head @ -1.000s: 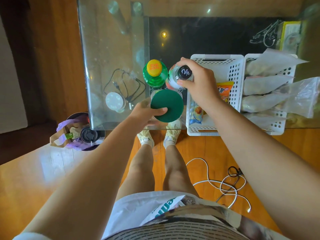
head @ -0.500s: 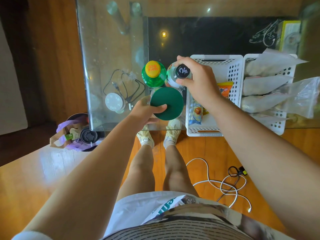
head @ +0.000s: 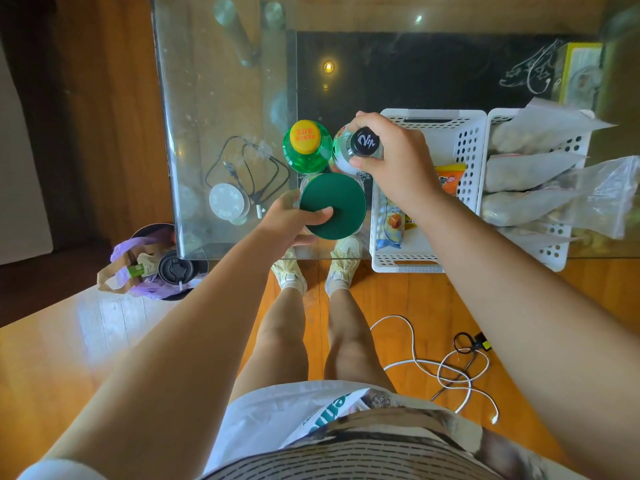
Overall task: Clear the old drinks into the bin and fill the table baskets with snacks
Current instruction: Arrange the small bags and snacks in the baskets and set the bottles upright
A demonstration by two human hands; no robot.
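Observation:
On the glass table (head: 221,98) stand three drinks close together. My left hand (head: 291,220) grips the clear cup with a dark green lid (head: 336,202) near the table's front edge. My right hand (head: 391,161) is closed around the neck of a black-capped bottle (head: 363,144). A green bottle with a yellow cap (head: 304,143) stands free just left of it. The bin (head: 156,261) with a purple liner sits on the floor at the table's left corner and holds a cup and a paper bag.
Two white baskets stand to the right: the near basket (head: 467,140) holds a few snack packets, the far basket (head: 561,251) holds clear bags. A round white charger with black cable (head: 227,202) lies on the glass. White and black cords (head: 446,368) trail on the wooden floor.
Both hands keep their grips. The black-capped bottle and my right hand have shifted slightly to the left and away from me, and the bottle now stands more upright.

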